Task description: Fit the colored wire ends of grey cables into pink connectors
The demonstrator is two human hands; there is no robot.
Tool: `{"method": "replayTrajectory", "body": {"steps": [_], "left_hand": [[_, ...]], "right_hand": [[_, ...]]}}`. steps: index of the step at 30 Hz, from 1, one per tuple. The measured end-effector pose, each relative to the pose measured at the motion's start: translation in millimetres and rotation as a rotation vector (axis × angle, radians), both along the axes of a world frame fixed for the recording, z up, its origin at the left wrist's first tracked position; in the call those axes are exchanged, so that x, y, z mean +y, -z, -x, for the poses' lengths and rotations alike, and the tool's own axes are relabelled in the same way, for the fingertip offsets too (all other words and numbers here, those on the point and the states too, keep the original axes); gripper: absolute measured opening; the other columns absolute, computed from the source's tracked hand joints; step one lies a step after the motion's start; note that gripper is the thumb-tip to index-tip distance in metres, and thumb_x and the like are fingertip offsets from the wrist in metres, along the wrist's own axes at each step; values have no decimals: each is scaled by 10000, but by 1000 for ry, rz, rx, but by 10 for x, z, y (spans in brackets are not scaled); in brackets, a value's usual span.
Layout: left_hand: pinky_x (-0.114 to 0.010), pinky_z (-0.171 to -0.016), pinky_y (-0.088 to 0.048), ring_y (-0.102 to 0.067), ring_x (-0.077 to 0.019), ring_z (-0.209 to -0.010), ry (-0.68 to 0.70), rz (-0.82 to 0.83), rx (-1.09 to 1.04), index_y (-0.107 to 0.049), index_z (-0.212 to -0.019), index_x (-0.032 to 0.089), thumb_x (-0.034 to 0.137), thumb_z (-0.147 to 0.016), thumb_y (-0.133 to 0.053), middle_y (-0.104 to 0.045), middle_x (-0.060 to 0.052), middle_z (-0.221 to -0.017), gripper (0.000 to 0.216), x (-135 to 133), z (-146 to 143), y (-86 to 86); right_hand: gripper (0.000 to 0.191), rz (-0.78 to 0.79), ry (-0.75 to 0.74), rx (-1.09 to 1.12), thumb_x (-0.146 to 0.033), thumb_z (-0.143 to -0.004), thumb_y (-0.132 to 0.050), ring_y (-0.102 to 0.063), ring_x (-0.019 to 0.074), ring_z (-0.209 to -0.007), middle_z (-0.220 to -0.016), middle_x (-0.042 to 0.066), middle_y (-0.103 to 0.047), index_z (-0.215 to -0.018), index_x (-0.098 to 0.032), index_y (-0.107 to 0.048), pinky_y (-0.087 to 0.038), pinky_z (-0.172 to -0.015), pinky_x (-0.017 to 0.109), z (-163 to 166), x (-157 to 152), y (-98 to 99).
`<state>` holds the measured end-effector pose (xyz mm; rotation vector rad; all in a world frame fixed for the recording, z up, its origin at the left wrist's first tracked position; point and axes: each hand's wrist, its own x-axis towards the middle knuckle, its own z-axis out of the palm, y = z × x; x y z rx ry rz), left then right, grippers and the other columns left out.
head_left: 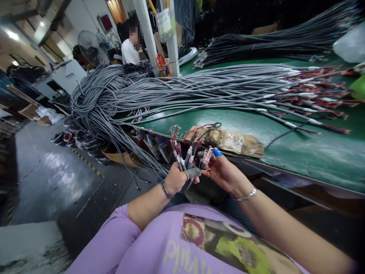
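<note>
My left hand [177, 178] is closed around a bundle of grey cables [182, 163] at the table's front edge. White bands sit near the cable ends, and thin red, green and blue wires fan out upward. A grey cover wraps my left thumb. Close beside it, my right hand [225, 175] is closed on a small pale pink tool [208, 155], whose exact kind I cannot make out. Blue tape is wrapped around one right finger. A few green and orange wires run between the hands; whether the right fingertips grip them is unclear.
A long pile of grey cables [199, 85] covers the green table [299, 152] and hangs over its left end. A taped cardboard piece [239, 144] lies at the front edge. Behind stand a post [172, 49] with orange-handled scissors [160, 61] and a seated person [130, 51].
</note>
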<state>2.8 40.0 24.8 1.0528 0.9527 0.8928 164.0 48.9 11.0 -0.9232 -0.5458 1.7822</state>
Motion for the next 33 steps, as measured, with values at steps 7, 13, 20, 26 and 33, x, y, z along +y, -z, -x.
{"method": "replayTrajectory", "body": {"steps": [7,13,20,26,33], "left_hand": [[-253,-491,-458,-531,-107,-435,41,37,41,-620,-627,105,443,-581,-797,-595,-23,-499,384,26,-80,2],[-242,-471,-449,-526,-104,-422,63,48,46,-617,-641,104,426,-594,-794,-589,-18,-494,370,50,-111,41],[-244,-476,-437,-524,-105,-428,27,26,61,-593,-600,113,473,-567,-804,-589,-22,-490,418,-29,-46,-20],[-243,-502,-432,-537,-108,-457,-31,-20,47,-611,-613,118,466,-620,-779,-597,-21,-503,386,-111,22,-8],[-244,-515,-449,-548,-110,-462,-121,-80,-26,-617,-627,132,413,-662,-762,-620,-13,-516,318,-69,-28,46]], "right_hand": [[419,-95,45,-80,-627,-730,-648,-580,201,-660,-706,51,-660,-740,-208,-648,-493,-645,350,30,30,6],[455,-113,43,-87,-663,-739,-615,-582,210,-664,-693,52,-649,-717,-209,-627,-495,-651,359,53,14,20],[433,-9,6,33,-663,-749,-596,-537,156,-583,-694,18,-625,-780,-233,-634,-483,-592,298,-5,-42,51],[392,-58,-42,-16,-627,-783,-564,-557,171,-631,-739,34,-634,-790,-243,-641,-490,-631,319,-27,-12,21],[337,-84,42,1,-565,-780,-625,-545,150,-625,-704,12,-618,-778,-229,-654,-490,-634,294,32,-7,91]]}}
